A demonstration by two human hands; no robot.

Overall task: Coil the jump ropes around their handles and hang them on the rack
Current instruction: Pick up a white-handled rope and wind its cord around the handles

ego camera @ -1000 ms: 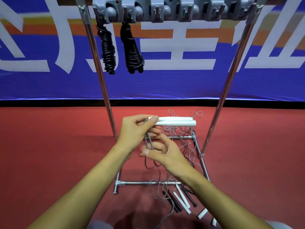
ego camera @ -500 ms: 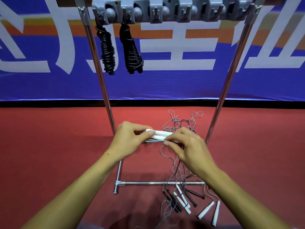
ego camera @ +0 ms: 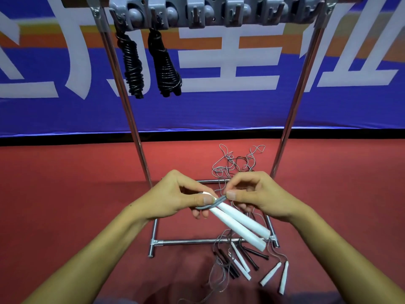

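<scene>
Your left hand (ego camera: 175, 200) grips the top ends of the two white handles (ego camera: 238, 227), fingers curled round them, above the rack's base bar (ego camera: 192, 242). Your right hand (ego camera: 258, 196) pinches the grey rope (ego camera: 215, 202) just beside them. Two coiled black ropes (ego camera: 149, 64) hang at the rack's (ego camera: 219, 12) left end; loose ropes (ego camera: 238, 260) lie on the floor (ego camera: 65, 194).

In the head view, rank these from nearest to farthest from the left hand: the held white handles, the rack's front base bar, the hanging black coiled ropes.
1. White handles: gripped by the left hand.
2. Front base bar: on the floor below.
3. Black coiled ropes: high on the rack.
</scene>
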